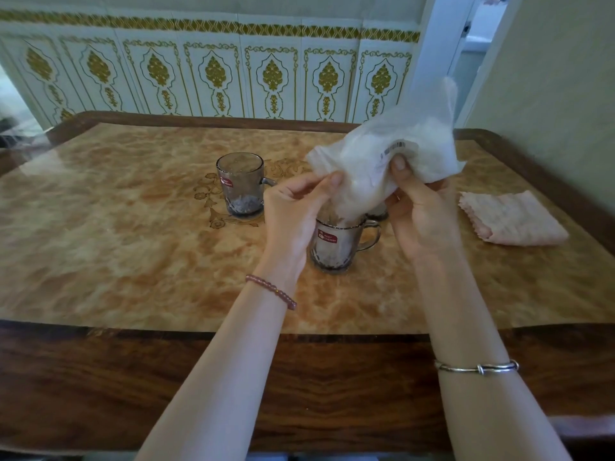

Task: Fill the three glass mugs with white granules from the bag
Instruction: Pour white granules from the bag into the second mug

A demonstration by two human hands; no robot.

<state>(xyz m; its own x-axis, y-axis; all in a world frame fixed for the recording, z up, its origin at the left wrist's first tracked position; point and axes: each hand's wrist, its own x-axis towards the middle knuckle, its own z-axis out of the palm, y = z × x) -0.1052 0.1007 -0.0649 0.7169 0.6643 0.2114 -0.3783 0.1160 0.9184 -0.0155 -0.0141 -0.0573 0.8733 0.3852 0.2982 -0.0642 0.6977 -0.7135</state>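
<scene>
Both hands tilt crinkled bag — faceted mug below.

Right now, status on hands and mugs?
Both hands, left hand and right hand, grip bag, tipped into near mug. Far mug nearly empty. Third mug mostly hidden.

The bag hangs over the near mug; another mug stands behind-left, apparently apart.

Bare forearms; pink bead bracelet left, silver bangle right.
</scene>
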